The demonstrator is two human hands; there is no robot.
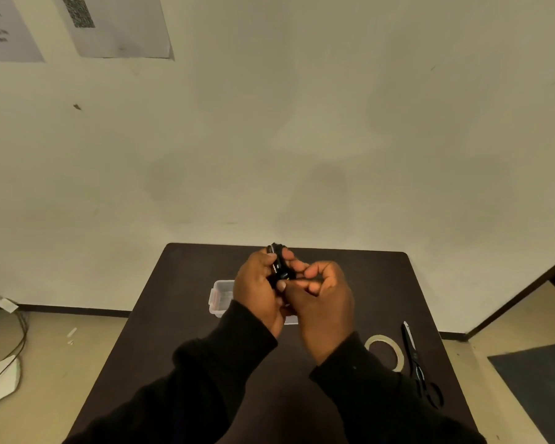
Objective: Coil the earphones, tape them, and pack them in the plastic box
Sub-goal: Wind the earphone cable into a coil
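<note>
One black coiled earphone bundle (pixel 279 264) sits above the dark table (pixel 180 315), gripped in your left hand (pixel 257 290); your right hand (pixel 321 299) pinches it, fingers curled. Clear plastic box (pixel 220 296) behind; tape roll (pixel 385 351) and black scissors (pixel 417 363) to the right.

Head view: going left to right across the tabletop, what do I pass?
Plastic box → left hand holding the coiled earphones → right hand → tape roll → scissors.
</note>
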